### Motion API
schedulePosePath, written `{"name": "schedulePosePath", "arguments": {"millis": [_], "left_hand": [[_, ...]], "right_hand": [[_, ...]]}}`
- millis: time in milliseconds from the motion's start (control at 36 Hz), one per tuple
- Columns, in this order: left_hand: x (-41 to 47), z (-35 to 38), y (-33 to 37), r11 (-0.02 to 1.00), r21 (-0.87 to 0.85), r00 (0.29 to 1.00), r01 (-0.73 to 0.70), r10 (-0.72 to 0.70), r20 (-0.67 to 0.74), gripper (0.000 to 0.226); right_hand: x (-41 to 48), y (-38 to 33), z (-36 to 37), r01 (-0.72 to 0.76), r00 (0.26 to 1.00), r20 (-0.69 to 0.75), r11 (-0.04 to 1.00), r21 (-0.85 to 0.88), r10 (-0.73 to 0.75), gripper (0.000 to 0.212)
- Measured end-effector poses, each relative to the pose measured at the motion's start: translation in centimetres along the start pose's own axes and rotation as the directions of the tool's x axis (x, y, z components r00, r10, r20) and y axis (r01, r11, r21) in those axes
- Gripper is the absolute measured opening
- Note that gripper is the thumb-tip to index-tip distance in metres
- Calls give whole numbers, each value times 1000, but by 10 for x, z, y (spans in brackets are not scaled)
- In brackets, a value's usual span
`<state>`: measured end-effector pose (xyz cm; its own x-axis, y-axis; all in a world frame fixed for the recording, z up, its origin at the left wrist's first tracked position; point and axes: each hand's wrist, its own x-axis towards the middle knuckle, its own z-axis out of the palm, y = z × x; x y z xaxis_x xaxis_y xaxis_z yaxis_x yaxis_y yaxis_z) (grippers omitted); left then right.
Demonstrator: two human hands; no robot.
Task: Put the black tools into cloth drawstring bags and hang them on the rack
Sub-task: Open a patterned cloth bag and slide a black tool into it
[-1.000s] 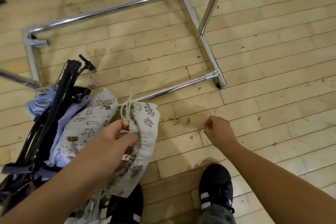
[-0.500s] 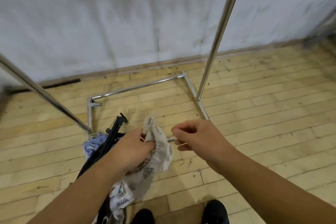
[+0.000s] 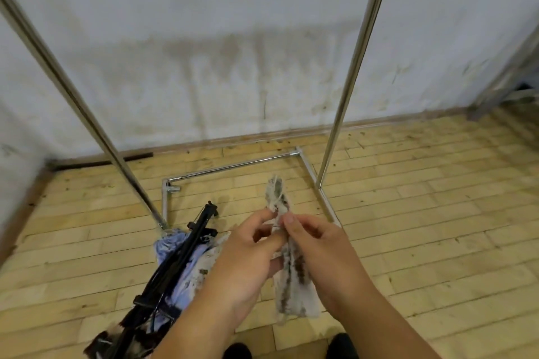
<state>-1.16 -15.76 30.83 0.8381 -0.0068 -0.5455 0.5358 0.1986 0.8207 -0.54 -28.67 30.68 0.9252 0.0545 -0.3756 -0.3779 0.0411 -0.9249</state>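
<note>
Though blurred, cloth bag (image 3: 294, 285) in pinch of L hand (image 3: 248, 253) & R hand (image 3: 318, 248); rack (image 3: 350, 73) top cut off.

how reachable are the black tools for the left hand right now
Probably yes, once freed: the left hand now grips the cloth bag with the right hand. The black tools lie uncovered, low to its left.
</note>
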Motion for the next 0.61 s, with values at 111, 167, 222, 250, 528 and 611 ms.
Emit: {"name": "schedulePosePath", "arguments": {"millis": [111,167,222,250,528,611], "left_hand": [[6,-10,2,1000,-15,999,26,-25,33,31],[12,-19,4,1000,6,1000,17,-17,-7,33],[19,-31,6,998,58,998,-14,18,-59,32],[23,-37,5,994,101,996,-33,41,-83,32],[36,-63,3,931,351,969,-103,173,-175,26],[37,-63,0,910,401,972,-106,180,-153,24]], "right_hand": [[10,4,-11,13,999,-37,997,-71,-15,18],[18,5,-16,25,996,-75,988,-149,-37,17],[28,8,-21,47,994,-86,965,-259,-71,15],[33,10,-23,61,992,-84,947,-315,-92,12],[45,17,-31,151,982,-3,791,-592,-190,50],[44,20,-29,197,972,31,740,-644,-232,66]]}}
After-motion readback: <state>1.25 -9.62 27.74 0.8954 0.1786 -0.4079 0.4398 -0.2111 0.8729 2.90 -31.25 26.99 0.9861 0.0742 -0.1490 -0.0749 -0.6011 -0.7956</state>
